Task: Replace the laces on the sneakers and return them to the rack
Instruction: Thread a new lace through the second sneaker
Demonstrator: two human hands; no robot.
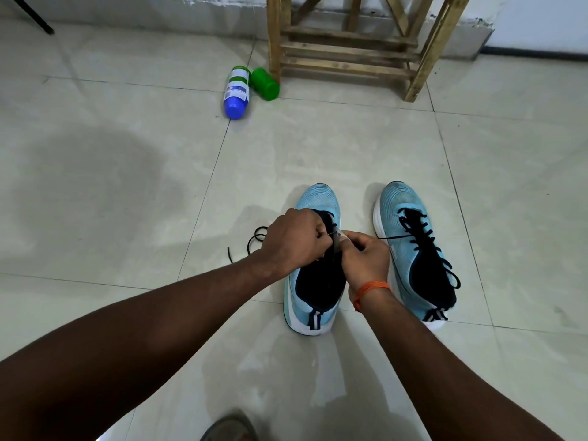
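We are threading the lace through the left sneaker on the floor, our left hand and right hand both pinching it over the shoe's top. The right sneaker beside it is looking laced. Next, likely, we are pulling the end through. The floor toward the far rack is lying open, with bottles beside its left leg.

No text can be read; the white label on the blue-capped bottle carries print too blurred to make out

Open floor left; bottles near rack.
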